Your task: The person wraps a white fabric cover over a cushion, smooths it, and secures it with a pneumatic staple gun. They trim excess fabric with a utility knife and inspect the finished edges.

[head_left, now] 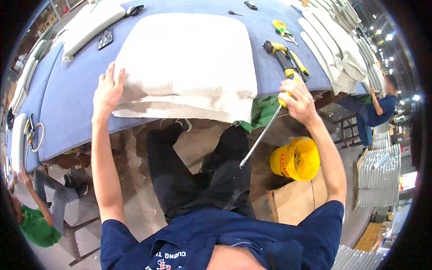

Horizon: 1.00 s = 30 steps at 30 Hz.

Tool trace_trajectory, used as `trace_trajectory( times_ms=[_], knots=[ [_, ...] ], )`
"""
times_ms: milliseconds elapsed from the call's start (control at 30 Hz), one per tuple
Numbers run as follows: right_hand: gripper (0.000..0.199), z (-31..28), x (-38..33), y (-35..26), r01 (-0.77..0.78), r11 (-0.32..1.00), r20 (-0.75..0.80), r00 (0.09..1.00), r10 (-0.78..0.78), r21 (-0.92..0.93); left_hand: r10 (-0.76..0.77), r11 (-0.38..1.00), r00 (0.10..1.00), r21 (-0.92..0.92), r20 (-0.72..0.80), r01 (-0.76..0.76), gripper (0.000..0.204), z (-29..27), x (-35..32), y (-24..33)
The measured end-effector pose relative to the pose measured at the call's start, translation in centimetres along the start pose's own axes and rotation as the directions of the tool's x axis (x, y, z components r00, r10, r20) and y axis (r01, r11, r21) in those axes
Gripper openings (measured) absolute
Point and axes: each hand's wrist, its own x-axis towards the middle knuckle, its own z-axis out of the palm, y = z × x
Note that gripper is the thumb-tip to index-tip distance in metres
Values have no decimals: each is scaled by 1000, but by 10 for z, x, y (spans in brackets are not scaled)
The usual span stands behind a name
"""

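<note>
A white fabric-covered cushion panel [189,58] lies in front of me on the blue table, its loose raw-edged fabric flap [189,103] hanging toward me at the near edge. My left hand [109,90] rests against the panel's left side, fingers stretched out and touching the cloth. In my right hand [297,100] is a screwdriver, gripped by its yellow handle. Its long metal shaft [263,137] points down and to the left, over the gap between the table and my lap, clear of the fabric.
Right of the panel lie a black-and-yellow staple gun [281,56], a yellow utility knife [299,64] and a yellow-green tool [283,31]. A yellow bucket [310,159] stands below near a cardboard box [299,202]. Stacked white panels [321,42] and two people [380,110] flank the blue table [72,96].
</note>
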Motion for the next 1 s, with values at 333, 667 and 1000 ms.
trace_trajectory(
  times_ms=[333, 667, 1000],
  knots=[
    [25, 127, -102, -162, 465, -101, 357, -504, 786, 879, 82, 994, 996, 82, -47, -78, 68, -5, -91, 44],
    [35, 127, -32, -242, 716, -564, 827, -33, 561, 411, 545, 837, 827, 28, -136, -547, 49, 8, -142, 170],
    [24, 76, 3, -263, 61, -111, 109, 39, 993, 992, 646, 681, 743, -571, 173, -459, 12, 80, -52, 239]
  ],
)
